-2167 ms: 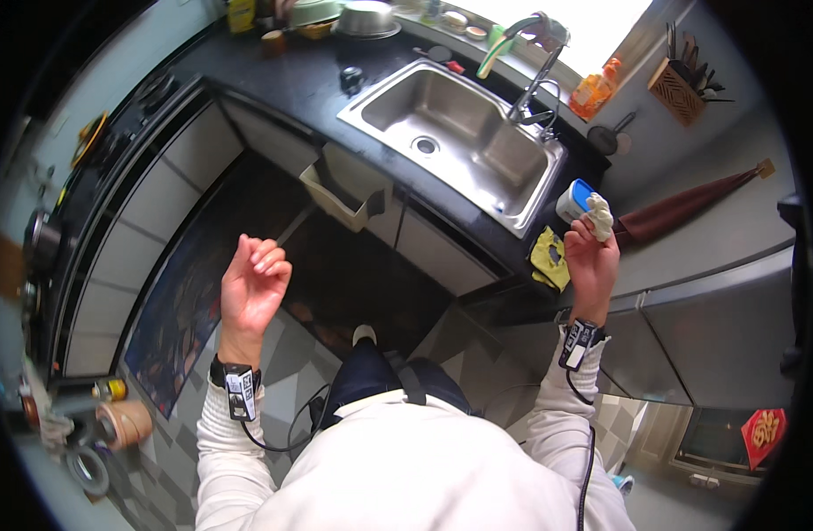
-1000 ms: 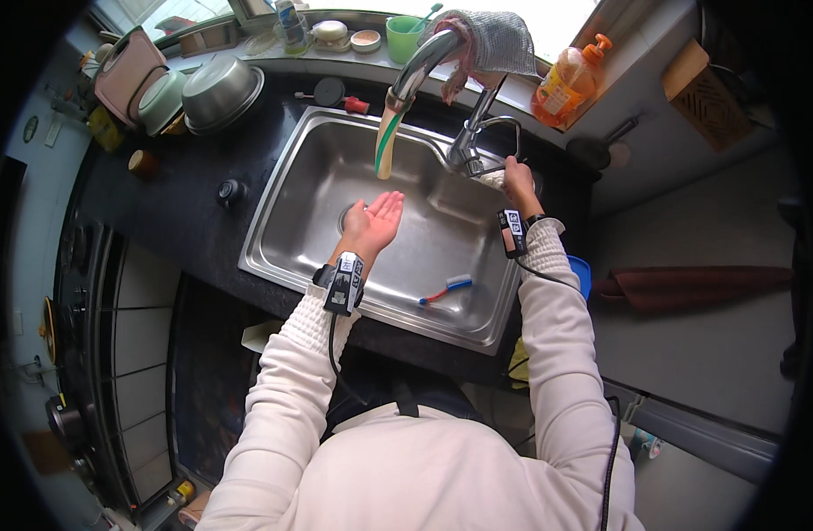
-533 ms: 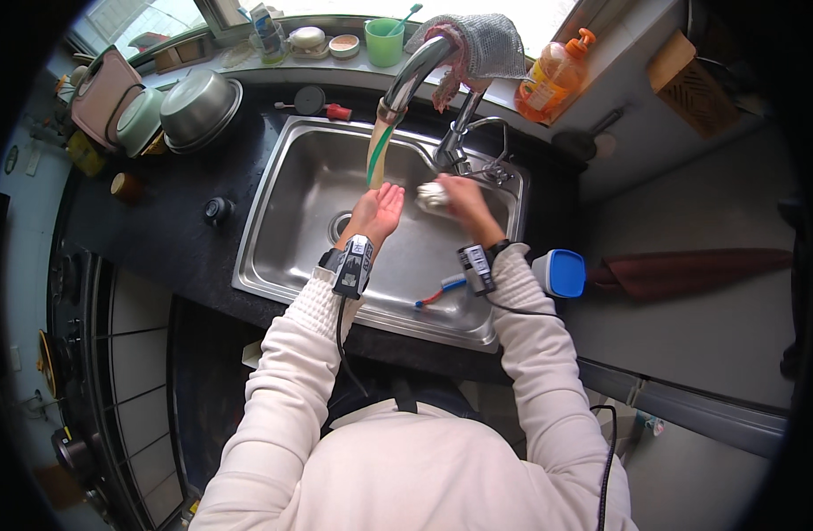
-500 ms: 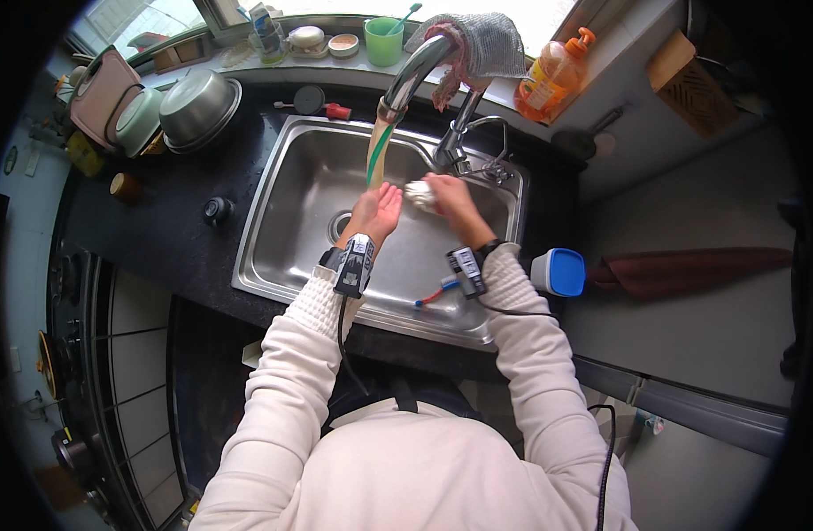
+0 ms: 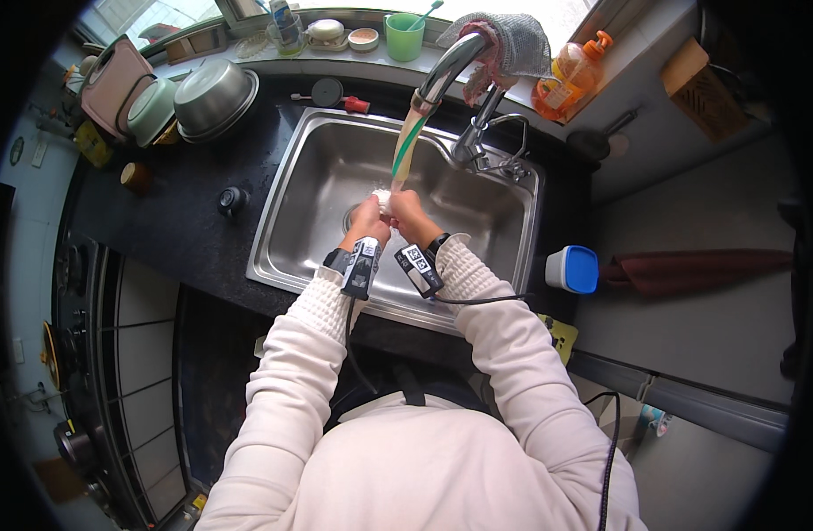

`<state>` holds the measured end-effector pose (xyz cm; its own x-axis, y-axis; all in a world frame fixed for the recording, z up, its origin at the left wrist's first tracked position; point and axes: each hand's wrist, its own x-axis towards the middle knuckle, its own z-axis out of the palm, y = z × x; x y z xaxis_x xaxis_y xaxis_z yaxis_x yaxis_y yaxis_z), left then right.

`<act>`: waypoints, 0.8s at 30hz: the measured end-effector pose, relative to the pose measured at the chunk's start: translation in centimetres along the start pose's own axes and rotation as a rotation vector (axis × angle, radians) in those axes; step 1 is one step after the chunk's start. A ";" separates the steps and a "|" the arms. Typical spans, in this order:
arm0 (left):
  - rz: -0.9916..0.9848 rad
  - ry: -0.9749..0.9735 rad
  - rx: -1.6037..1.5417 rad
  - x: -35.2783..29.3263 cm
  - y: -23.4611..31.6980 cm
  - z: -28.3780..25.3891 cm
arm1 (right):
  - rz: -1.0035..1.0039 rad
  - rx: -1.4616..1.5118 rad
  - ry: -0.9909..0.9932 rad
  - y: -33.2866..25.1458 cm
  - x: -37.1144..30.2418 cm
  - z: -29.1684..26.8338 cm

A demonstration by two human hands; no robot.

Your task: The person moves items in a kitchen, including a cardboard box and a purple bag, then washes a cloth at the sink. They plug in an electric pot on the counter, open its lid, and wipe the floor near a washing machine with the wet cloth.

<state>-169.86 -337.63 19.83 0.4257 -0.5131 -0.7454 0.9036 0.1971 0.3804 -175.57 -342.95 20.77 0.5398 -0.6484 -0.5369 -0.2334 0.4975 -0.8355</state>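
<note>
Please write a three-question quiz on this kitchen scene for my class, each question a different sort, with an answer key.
1. True or false: the right hand alone holds the white bundle.

2. Choose one. The lid on the tub to the right of the sink is:
A) red
B) blue
C) green

3. Fill in the blank: a grey cloth is draped over the ____.

Key:
1. False; the left hand has its grip on it too.
2. B
3. Faucet
</note>
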 end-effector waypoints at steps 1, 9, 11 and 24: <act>0.038 0.052 0.043 -0.4 -0.4 0.2 | 0.035 0.039 0.005 0.0 -0.2 -0.1; 0.418 0.232 0.357 1.3 -2.6 1.6 | -0.010 -0.020 0.150 2.0 0.8 -1.5; 0.453 0.259 0.466 2.0 -2.8 1.3 | -0.092 -0.139 0.239 2.4 0.4 -1.8; 0.662 0.350 0.717 1.8 -2.8 1.6 | -0.260 -0.529 0.286 5.0 0.6 -5.0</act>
<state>-171.73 -340.39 18.31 0.9205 -0.1891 -0.3421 0.2914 -0.2513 0.9230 -180.44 -343.74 15.62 0.4131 -0.8731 -0.2590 -0.5298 0.0009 -0.8481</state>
